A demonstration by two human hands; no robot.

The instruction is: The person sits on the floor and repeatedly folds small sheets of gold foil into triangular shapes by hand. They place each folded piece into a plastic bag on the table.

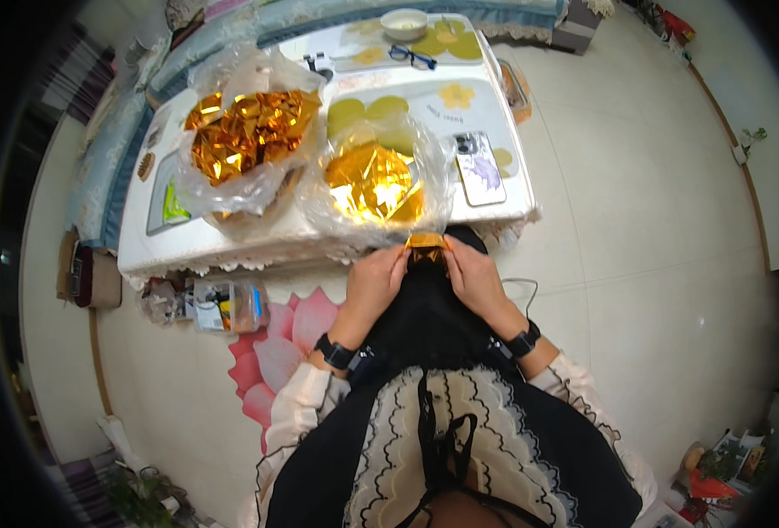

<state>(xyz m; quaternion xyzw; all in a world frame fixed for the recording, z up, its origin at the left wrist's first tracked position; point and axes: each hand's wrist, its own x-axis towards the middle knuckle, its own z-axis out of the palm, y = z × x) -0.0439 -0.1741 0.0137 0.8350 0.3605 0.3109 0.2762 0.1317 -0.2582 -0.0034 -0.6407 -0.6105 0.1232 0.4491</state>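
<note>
Above my black-clad lap, a small piece of gold foil (425, 247) is stretched between my two hands. Its left edge is pinched by my left hand (376, 280), its right edge by my right hand (478, 277). Just beyond them, at the near edge of the table, lies a clear plastic bag with flat gold foil sheets (376, 183) in it. To its left a larger clear plastic bag (244, 198) holds a heap of crumpled or folded gold foil pieces (254, 135). Each wrist wears a black strap.
The low table (231, 254) also bears a smartphone (480, 168), blue-framed glasses (412, 57), a white bowl (404, 25), a green packet (175, 201) and a brush (145, 166). A clear plastic box (231, 307) stands on the floor at left, near a pink petal-shaped mat (284, 356).
</note>
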